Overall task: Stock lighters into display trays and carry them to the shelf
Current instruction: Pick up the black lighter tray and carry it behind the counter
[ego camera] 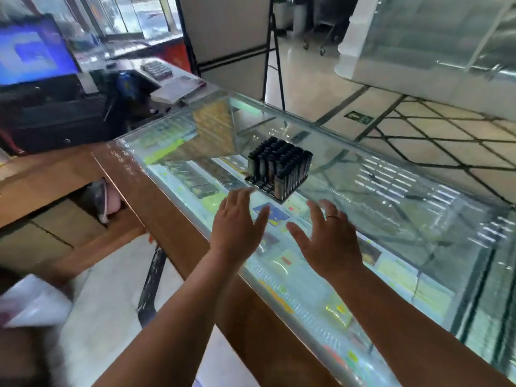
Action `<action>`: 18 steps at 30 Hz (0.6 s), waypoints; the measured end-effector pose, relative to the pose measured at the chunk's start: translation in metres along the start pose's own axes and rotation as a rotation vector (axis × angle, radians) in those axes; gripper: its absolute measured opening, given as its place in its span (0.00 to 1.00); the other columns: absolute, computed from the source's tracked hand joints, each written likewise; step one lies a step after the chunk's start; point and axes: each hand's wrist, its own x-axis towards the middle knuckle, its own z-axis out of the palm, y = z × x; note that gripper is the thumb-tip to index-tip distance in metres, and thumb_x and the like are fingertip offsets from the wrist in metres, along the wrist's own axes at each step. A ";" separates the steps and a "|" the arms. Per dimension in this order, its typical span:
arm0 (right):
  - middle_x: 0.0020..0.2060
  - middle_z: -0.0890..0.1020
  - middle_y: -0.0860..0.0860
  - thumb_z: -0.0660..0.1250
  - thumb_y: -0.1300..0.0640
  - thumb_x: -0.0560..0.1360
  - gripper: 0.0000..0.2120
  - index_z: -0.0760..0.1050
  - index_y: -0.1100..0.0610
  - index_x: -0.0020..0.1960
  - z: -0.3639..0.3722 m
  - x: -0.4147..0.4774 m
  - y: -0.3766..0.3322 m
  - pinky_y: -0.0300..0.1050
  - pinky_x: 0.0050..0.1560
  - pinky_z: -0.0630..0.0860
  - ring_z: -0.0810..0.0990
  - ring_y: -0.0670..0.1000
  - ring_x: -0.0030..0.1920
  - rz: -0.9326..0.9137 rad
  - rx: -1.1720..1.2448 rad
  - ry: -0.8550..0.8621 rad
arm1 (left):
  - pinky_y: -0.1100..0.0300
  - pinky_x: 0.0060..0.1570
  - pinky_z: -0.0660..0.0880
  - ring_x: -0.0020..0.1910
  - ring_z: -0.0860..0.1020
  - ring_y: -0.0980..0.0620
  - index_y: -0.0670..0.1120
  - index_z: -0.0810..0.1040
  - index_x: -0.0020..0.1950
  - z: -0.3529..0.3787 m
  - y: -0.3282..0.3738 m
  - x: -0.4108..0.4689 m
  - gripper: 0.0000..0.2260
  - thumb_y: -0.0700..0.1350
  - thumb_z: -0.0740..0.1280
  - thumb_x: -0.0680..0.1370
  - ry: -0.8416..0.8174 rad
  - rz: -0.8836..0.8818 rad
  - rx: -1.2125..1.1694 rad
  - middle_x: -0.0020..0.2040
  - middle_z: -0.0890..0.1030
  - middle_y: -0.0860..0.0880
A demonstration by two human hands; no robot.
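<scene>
A display tray [263,186] packed with dark lighters [280,163] stands on the glass bench [391,196]. Our left hand [237,222] and right hand [329,238] hover just short of it, apart from each other, fingers straight and spread, holding nothing. We wear 1 ring [332,217] on the right.

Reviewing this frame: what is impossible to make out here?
Head view only.
Lighter tray: near rows hide the far ones, so no count; labels too small.
Left hand: fingertips blurred; contact with the tray unclear. Right hand is open, apart from it.
Goods under the glass counter: washed out by reflections.
Monitor: blurred, cut by the left edge.
Destination shelf: out of frame.
</scene>
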 end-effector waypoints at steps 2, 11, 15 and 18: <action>0.68 0.70 0.61 0.46 0.30 0.71 0.42 0.67 0.59 0.71 0.013 0.026 -0.005 0.56 0.60 0.71 0.72 0.64 0.62 0.024 0.144 0.056 | 0.60 0.63 0.63 0.63 0.73 0.43 0.42 0.71 0.68 0.013 -0.013 0.029 0.29 0.61 0.56 0.77 0.038 0.011 -0.065 0.63 0.75 0.43; 0.77 0.51 0.58 0.53 0.28 0.68 0.50 0.43 0.57 0.78 0.058 0.107 -0.028 0.50 0.75 0.51 0.48 0.52 0.77 0.119 0.680 0.190 | 0.49 0.61 0.74 0.63 0.74 0.46 0.44 0.65 0.71 0.066 -0.060 0.120 0.34 0.64 0.66 0.74 0.122 0.029 -0.466 0.67 0.72 0.42; 0.78 0.48 0.55 0.57 0.29 0.66 0.52 0.40 0.56 0.79 0.066 0.125 -0.030 0.41 0.74 0.48 0.47 0.48 0.77 0.243 0.894 0.228 | 0.57 0.64 0.71 0.60 0.76 0.55 0.47 0.69 0.69 0.075 -0.061 0.146 0.31 0.63 0.68 0.73 -0.030 -0.211 -0.856 0.63 0.76 0.44; 0.78 0.51 0.52 0.57 0.30 0.66 0.51 0.41 0.53 0.79 0.069 0.132 -0.031 0.43 0.75 0.52 0.51 0.47 0.77 0.277 0.994 0.225 | 0.60 0.65 0.72 0.59 0.78 0.56 0.39 0.74 0.67 0.076 -0.057 0.157 0.24 0.53 0.65 0.77 -0.190 -0.224 -0.947 0.62 0.79 0.43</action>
